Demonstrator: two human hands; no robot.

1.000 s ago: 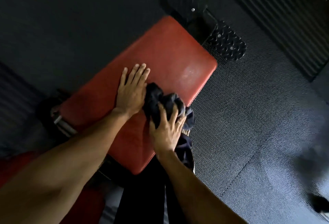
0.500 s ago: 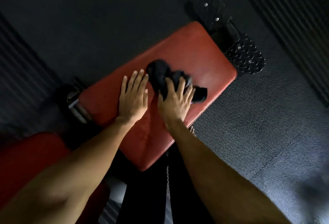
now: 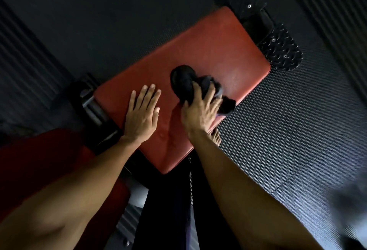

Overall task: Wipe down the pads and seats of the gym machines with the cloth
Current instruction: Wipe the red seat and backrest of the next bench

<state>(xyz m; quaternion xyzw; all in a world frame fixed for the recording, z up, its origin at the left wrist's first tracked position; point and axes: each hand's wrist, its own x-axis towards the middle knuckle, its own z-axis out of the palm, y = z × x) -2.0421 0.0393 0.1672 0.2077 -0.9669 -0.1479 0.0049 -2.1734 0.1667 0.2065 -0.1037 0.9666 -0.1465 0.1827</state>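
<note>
A red padded seat point(image 3: 208, 47) of a gym machine lies slantwise in the middle of the view. My left hand point(image 3: 142, 115) rests flat on the seat's near left part, fingers straight. To its right, my right hand point(image 3: 199, 110) grips a bunched dark cloth point(image 3: 186, 81) and presses it onto the seat near the right edge. A corner of the cloth hangs past that edge.
Two black tread-plate footrests point(image 3: 281, 50) stick out beyond the seat's far end. A second red pad point(image 3: 35, 162) sits at the lower left, joined by a dark metal frame point(image 3: 93, 106). Black textured rubber flooring point(image 3: 288, 130) surrounds the machine. My bare foot point(image 3: 215, 136) stands beside the seat.
My right hand has pushed the cloth from the seat's near right edge farther up and across the seat. My left hand has stayed flat on the pad.
</note>
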